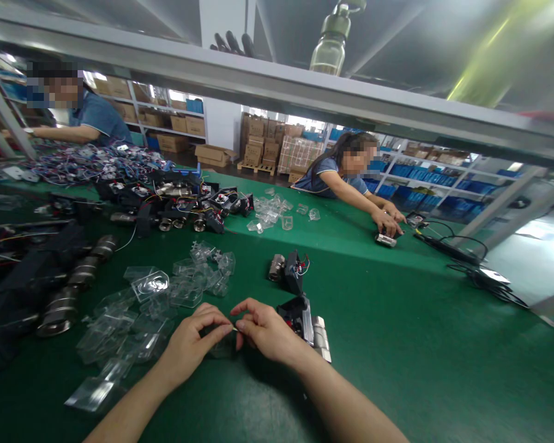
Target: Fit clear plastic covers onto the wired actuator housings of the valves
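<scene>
small clear piece pinched between both hands, low centre of the worktop

the small clear piece [235,330] sits exactly where the two hands meet, just above the green worktop [397,344] and close to the person's body. it is tiny, pale and see-through, too small to tell its exact shape. its long axis seems to run left to right, from one grip to the other. the left hand [191,341] closes thumb and forefinger on its left end and the right hand [265,332] does the same on its right end. both grips are pressed together on it and neither hand is nearer than the other. just beside the right hand lies a black and metal assembly [307,323]; whether they touch i cannot tell. a second assembly [289,271] stands further off. left of the left hand lies a scatter of clear plastic covers [166,292], and beyond them a row of metal cylinders [74,289]. a co-worker's hands [388,221] rest at the far edge, well apart.
</scene>
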{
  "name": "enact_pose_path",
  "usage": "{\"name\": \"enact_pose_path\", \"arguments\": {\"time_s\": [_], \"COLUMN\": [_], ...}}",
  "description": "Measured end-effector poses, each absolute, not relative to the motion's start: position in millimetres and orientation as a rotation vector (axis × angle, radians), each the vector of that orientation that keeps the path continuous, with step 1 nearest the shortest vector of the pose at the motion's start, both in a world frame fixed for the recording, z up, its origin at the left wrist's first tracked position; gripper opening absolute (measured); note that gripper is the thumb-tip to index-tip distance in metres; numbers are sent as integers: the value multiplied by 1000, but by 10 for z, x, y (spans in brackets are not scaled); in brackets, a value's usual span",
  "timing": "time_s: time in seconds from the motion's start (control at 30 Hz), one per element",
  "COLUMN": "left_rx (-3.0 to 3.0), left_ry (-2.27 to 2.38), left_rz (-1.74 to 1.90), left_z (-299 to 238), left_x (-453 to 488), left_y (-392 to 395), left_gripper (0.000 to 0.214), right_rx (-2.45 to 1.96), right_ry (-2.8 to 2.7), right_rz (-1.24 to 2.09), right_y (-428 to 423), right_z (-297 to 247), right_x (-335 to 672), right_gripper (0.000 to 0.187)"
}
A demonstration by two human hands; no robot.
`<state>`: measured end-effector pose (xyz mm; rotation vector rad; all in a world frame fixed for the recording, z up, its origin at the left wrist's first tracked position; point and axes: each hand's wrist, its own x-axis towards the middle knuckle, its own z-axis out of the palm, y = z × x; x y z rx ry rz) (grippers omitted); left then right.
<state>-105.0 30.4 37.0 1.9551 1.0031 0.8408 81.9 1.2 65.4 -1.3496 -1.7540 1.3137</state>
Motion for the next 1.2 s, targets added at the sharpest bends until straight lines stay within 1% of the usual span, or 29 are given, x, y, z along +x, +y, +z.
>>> {"name": "enact_pose_path", "arguments": {"time_s": [0.07,0.13,0.23,0.37,0.5,0.6,0.7,0.83,1.03,1.2], "left_rx": [1944,1934,1924,1977,2164,2277,2320,2295,2182,2127], "left_ry": [1028,1050,1063,1020,941,847,789,859,1030,1123], "left_rz": [825,809,801,817,989,1114,1125,980,862,824], "left_z": [391,402,412,413,358,307,304,361,349,305], "left_x": [-1038,-1028,-1019,-1032,-1060,-1070,-1070,-1076,-1052,-1008], "left_y": [288,273,263,277,292,289,278,270,274,251], "left_gripper": [23,26,28,27,14,14,12,22,35,42], "right_rx": [-1434,-1498,-1517,-1543,-1544,-1526,-1503,-1486,-1441,-1416], "right_ry": [-1837,-1891,-1875,-1729,-1616,-1561,-1531,-1549,-1649,-1709], "right_rz": [1168,1040,975,1085,1199,1254,1304,1280,961,850], "right_y": [-23,-54,-70,-30,3,5,8,9,-45,-85], "right_z": [735,790,775,652,600,606,600,576,555,568], "right_x": [821,817,798,769,762,767,775,778,740,709], "right_gripper": [15,13,11,11,8,8,10,10,11,13]}}
